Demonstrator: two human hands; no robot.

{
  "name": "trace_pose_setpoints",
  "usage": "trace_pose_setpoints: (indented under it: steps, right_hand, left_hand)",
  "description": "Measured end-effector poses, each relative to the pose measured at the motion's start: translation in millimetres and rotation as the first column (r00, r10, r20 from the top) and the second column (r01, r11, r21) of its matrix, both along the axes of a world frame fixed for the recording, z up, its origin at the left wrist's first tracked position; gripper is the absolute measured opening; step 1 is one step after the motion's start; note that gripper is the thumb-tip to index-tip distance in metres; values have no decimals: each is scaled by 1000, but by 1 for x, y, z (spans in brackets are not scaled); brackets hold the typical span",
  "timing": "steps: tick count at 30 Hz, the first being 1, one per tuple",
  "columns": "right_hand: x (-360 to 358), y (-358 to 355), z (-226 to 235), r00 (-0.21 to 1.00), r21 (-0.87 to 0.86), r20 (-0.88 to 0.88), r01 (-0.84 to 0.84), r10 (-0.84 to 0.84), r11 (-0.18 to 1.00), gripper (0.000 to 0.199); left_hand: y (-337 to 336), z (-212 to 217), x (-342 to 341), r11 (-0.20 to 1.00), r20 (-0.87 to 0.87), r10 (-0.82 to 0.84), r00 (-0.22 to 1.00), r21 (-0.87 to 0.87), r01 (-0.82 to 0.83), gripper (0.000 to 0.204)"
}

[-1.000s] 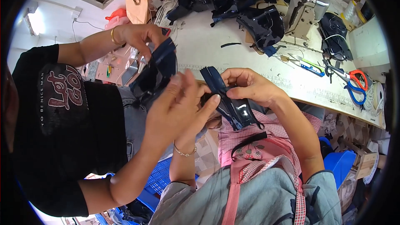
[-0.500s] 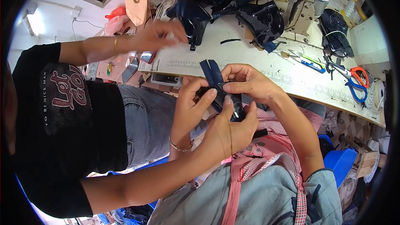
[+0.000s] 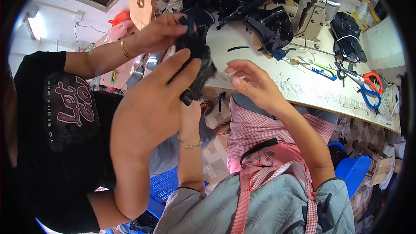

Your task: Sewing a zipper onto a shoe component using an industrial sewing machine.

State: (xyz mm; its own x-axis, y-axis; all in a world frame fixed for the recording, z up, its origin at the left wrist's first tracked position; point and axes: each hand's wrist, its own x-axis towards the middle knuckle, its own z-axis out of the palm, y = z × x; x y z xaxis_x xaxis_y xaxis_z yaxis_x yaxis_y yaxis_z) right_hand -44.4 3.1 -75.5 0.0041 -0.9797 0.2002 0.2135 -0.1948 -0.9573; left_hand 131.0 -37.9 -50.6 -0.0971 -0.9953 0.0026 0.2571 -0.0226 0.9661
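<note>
My right hand [image 3: 251, 80] is held in the air in front of the table's near edge, fingers apart and nothing in them. My left hand [image 3: 190, 113], below a silver bracelet, reaches up behind a co-worker's hand [image 3: 149, 99], and its fingers are hidden. A dark, glossy sewn piece [image 3: 199, 76] with navy fabric hangs there, pinched by that co-worker's hand. The co-worker's other hand [image 3: 167, 28], with a gold bangle on its wrist, fingers the piece's upper end. Whether my left hand also touches the piece cannot be seen.
On the white table [image 3: 299, 82] lie orange-and-blue scissors [image 3: 372, 87], thread snips [image 3: 323, 71] and glossy dark pieces [image 3: 271, 26]. A sewing machine [image 3: 314, 17] stands at the back. The co-worker's black-shirted body [image 3: 65, 147] fills the left side. A blue stool [image 3: 353, 169] is at right.
The dark piece has moved up and left, out of my right hand, which is now empty. The co-worker's two hands are now both at it. My left hand has become mostly covered.
</note>
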Motion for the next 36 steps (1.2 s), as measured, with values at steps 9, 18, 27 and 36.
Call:
trace_pose_setpoints:
  steps: [9, 18, 27, 36]
  right_hand:
    - [-19, 10, -23, 908, -188, -272, 274, -318, 943, 22]
    - [-17, 10, -23, 933, -142, -210, 268, -294, 953, 15]
    - [-22, 12, -21, 942, -113, -219, 235, -255, 965, 12]
    - [-20, 12, -21, 926, -159, -238, 262, -294, 952, 14]
  left_hand:
    - [-10, -45, -15, 901, 610, 356, 708, -425, -86, 25]
    - [-37, -60, -48, 618, 562, 557, 612, -772, 146, 21]
    - [-35, -75, -47, 590, 545, 601, 584, -796, 136, 19]
    - [-22, -84, -39, 586, 548, 580, 603, -795, 158, 18]
